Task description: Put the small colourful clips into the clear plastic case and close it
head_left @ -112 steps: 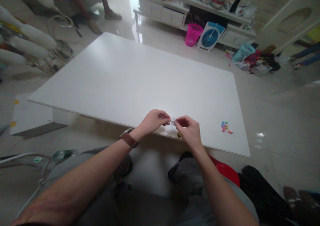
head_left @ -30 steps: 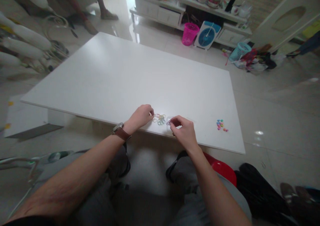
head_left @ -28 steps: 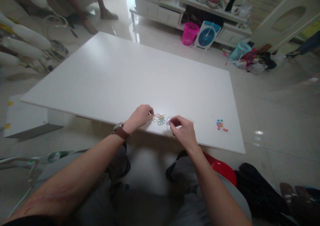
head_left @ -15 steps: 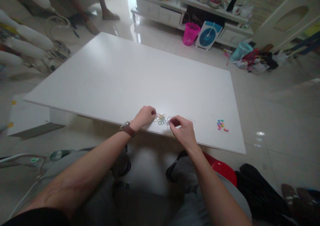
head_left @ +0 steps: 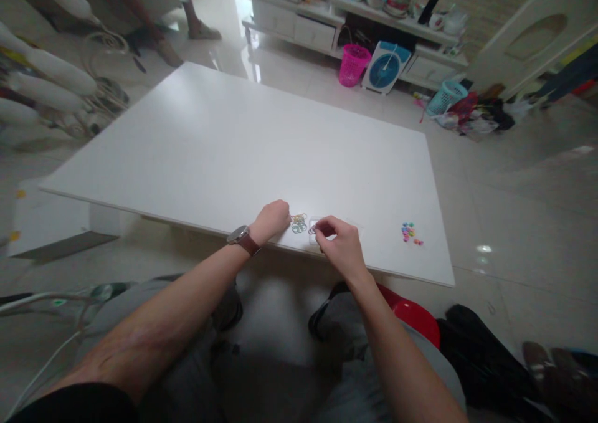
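At the near edge of the white surface (head_left: 256, 142), the right hand (head_left: 344, 245) pinches purple rings (head_left: 311, 230) between its fingers at a clear box (head_left: 313, 240). Just beside it lies a pile of coloured rings (head_left: 298, 224), where the left hand (head_left: 273, 221) has its fingers curled; whether they grasp anything cannot be told. Beyond stand a pink basket (head_left: 354, 66) and a fan (head_left: 385, 68).

The white table (head_left: 261, 136) looks smooth, with a soft shine. At five o'clock, the small box (head_left: 314, 239) seems made of clear plastic. The floor (head_left: 514, 223), at three o'clock, is glossy; the watch strap (head_left: 250, 244), at eight o'clock, resembles matt leather.
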